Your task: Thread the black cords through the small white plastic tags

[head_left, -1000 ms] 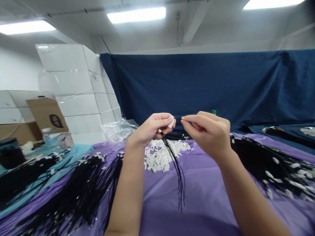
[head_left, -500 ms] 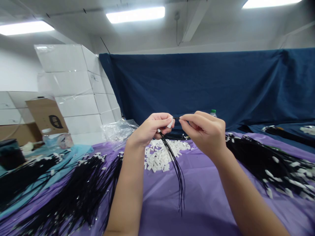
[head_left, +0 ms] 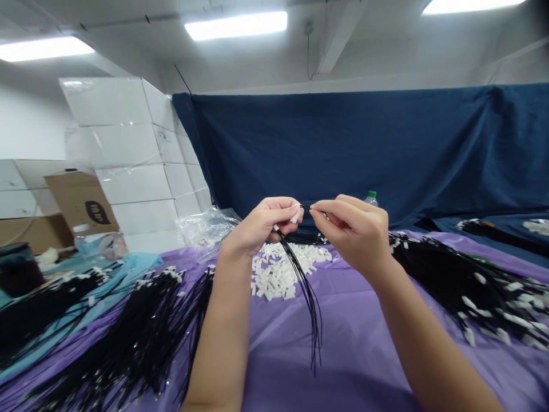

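My left hand (head_left: 274, 220) is closed, pinching a small white plastic connector (head_left: 295, 215) between thumb and forefinger. From under its curled fingers a bundle of thin black wires (head_left: 302, 274) hangs down in a curve, with a white piece at the top. Facing it, my right hand (head_left: 349, 226) is closed too, its thumb and forefinger gripping a short black wire end (head_left: 305, 206). That end reaches across to the white connector; whether it sits inside cannot be made out. Below both hands lies a pile of small white connectors (head_left: 274, 277).
Black wires with white ends lie in bundles at left (head_left: 128, 326) and right (head_left: 463, 274) on the purple cloth (head_left: 343, 343). White boxes (head_left: 124, 143) are stacked at back left beside clear plastic wrap (head_left: 206, 226). A green-capped bottle (head_left: 371, 198) stands behind my right hand.
My right hand has shifted slightly left, closer to my left hand, and the gap between their fingertips is a little narrower. The left hand has barely moved and keeps its hold.
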### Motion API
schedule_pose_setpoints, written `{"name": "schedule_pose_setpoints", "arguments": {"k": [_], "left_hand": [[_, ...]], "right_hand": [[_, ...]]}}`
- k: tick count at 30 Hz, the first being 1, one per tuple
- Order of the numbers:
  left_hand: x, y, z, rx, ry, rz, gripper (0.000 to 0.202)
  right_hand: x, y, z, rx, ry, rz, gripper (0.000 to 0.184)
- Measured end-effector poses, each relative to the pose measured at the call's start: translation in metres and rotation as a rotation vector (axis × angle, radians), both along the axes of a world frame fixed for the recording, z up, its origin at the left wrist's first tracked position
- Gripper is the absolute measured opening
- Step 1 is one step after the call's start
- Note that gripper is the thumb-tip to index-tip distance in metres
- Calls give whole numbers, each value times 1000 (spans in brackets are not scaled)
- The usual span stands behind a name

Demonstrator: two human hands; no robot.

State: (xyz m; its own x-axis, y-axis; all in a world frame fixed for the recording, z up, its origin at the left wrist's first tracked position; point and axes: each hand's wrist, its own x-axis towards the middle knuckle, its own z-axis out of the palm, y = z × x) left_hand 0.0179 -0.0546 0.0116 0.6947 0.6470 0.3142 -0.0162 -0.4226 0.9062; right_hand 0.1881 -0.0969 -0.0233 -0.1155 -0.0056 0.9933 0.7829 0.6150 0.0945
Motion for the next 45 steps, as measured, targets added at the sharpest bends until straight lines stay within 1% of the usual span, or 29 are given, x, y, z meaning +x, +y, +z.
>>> {"name": "schedule_pose_setpoints", "arguments": {"k": [12,17,20,30,38,45], "left_hand": [[-1,2,1,1,33,46,25],[0,3,0,5,24,33,24],[-2,4,-1,14,18,33,24],[-3,9,-3,-23,5,105,28],[-4,17,-7,-49,94,54,26],[-3,16,-9,-41,144,93,24]], "right_hand": [[6,1,0,-63,2,-4,13],[10,2,0,-69,1,-13,11],[13,2,1,-70,3,6,7],[17,-2,6,-114,-12,42,17],[18,0,5,-110,-9,42,18],[20,1,4,-92,25,65,17]]}}
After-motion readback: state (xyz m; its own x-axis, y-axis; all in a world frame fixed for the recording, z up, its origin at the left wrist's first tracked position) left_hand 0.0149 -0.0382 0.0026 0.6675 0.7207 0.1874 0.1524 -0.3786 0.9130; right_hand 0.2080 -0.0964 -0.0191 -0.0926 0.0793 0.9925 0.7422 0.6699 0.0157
